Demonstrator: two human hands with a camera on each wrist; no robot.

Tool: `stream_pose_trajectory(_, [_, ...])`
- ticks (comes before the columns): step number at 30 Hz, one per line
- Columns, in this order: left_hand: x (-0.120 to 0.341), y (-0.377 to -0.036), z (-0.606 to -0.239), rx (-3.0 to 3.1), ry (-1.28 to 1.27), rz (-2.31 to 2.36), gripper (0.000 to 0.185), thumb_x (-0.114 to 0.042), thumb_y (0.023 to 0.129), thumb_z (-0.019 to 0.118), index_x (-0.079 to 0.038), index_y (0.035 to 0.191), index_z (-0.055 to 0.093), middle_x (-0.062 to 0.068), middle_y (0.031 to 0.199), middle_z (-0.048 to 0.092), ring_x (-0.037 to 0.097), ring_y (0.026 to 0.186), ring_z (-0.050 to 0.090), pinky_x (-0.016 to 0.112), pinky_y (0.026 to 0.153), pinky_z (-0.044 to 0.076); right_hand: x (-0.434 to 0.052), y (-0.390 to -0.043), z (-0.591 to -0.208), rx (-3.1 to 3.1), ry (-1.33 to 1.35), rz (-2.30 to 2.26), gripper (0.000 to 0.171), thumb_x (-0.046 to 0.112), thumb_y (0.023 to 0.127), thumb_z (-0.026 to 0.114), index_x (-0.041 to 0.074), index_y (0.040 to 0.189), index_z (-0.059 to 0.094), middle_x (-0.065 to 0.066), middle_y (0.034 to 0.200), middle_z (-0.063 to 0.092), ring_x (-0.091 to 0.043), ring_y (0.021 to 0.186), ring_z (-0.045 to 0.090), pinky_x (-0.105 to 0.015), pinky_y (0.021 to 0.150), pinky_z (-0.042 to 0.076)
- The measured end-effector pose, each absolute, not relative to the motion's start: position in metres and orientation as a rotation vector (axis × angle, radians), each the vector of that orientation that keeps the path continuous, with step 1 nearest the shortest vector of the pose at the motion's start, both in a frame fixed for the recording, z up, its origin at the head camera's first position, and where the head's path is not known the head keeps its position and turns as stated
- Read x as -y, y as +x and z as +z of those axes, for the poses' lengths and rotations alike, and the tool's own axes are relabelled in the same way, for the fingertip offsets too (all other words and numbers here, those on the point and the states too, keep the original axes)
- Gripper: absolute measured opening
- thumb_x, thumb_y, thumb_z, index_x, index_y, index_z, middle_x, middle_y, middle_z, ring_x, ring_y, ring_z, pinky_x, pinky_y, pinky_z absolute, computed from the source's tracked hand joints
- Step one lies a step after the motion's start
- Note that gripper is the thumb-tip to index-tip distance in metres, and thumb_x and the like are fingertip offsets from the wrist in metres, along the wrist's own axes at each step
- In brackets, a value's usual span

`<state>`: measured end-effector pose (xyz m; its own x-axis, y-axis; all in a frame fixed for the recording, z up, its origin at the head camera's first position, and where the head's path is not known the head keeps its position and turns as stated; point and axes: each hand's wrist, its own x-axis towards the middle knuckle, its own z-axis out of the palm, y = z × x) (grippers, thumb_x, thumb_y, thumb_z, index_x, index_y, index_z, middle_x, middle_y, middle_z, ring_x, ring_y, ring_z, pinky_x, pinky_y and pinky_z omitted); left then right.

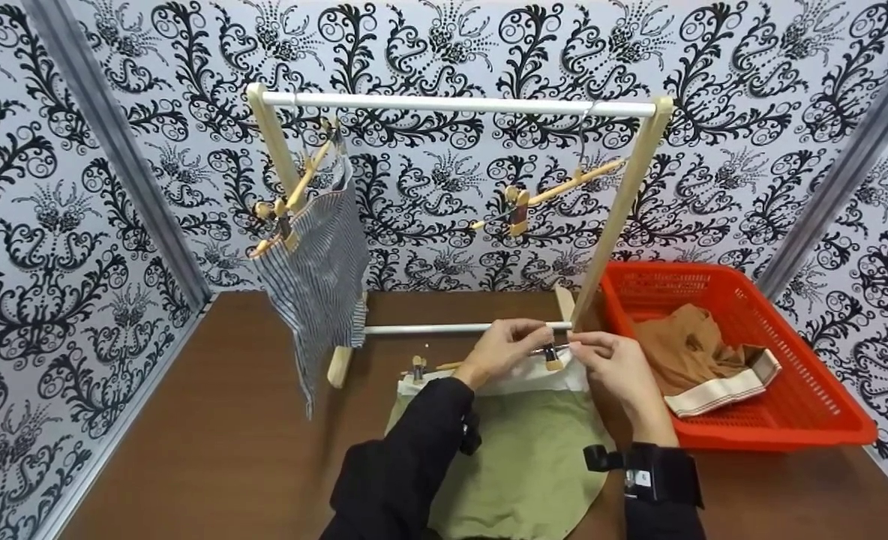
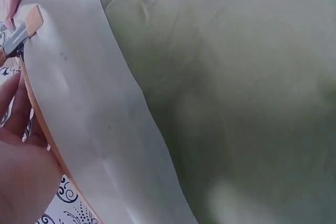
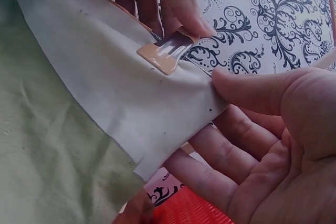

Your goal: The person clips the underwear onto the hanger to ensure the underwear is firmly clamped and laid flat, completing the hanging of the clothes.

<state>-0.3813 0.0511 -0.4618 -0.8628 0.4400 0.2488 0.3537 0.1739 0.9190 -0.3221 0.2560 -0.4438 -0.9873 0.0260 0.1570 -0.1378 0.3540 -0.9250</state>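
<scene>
An olive-green garment (image 1: pixel 526 450) with a white waistband (image 2: pixel 100 108) lies in front of me. Along the waistband runs a wooden clip hanger, with one clip (image 1: pixel 418 367) at the left end. At the right end, a second clip (image 3: pixel 161 56) sits over the waistband's edge. My left hand (image 1: pixel 498 351) pinches the back of this right clip between thumb and fingers. My right hand (image 3: pixel 262 135) pinches the waistband's right corner, thumb on top and fingers underneath.
Behind stands a small clothes rack (image 1: pixel 459 103). A striped grey cloth (image 1: pixel 324 255) hangs at its left, and a bare clip hanger (image 1: pixel 575 180) at its right. A red basket (image 1: pixel 811 420) with a brown garment (image 1: pixel 688 349) stands to the right on the brown table (image 1: pixel 211 450).
</scene>
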Motion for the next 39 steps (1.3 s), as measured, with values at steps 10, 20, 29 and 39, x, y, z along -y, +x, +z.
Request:
stream_pose_trajectory(10, [-0.021,-0.382,-0.459,-2.893,0.598,1.306,0.024,-0.021,0.101,0.062,-0.005,0.115,0.073,0.006,0.107,0.073,0.023,0.104,0.066,0.037,0.097,0.049,-0.258,-0.321,-0.446,2.429,0.168,1.717,0.029,0.004,0.096,0.069,-0.014,0.119,0.066,-0.025,0.112,0.071,-0.012,0.083,0.065,-0.025,0.069,0.054])
stream_pose_trajectory(20, [0.003,-0.375,-0.46,-2.879,0.36,0.937,0.041,-0.035,0.102,0.054,-0.014,0.067,0.06,0.005,0.076,0.061,0.022,0.072,0.056,0.04,0.074,0.05,-0.263,-0.321,-0.447,2.497,0.18,1.676,0.029,0.005,0.097,0.068,-0.015,0.118,0.065,-0.026,0.114,0.07,-0.012,0.084,0.064,-0.024,0.07,0.053])
stream_pose_trajectory(29, [0.006,-0.376,-0.462,-2.808,0.386,1.067,0.047,-0.032,0.101,0.054,-0.019,0.056,0.049,-0.003,0.062,0.05,0.017,0.061,0.049,0.03,0.061,0.04,-0.261,-0.322,-0.447,2.556,0.162,1.702,0.033,0.008,0.1,0.065,-0.014,0.124,0.061,-0.023,0.11,0.071,-0.015,0.087,0.065,-0.028,0.072,0.055])
stream_pose_trajectory(39, [0.012,-0.374,-0.467,-2.657,0.42,1.239,0.04,-0.031,0.1,0.062,-0.012,0.065,0.062,-0.004,0.065,0.053,0.013,0.061,0.048,0.027,0.064,0.043,-0.259,-0.322,-0.451,2.59,0.259,1.629,0.032,0.008,0.099,0.065,-0.017,0.12,0.063,-0.026,0.114,0.069,-0.017,0.093,0.061,-0.024,0.076,0.051])
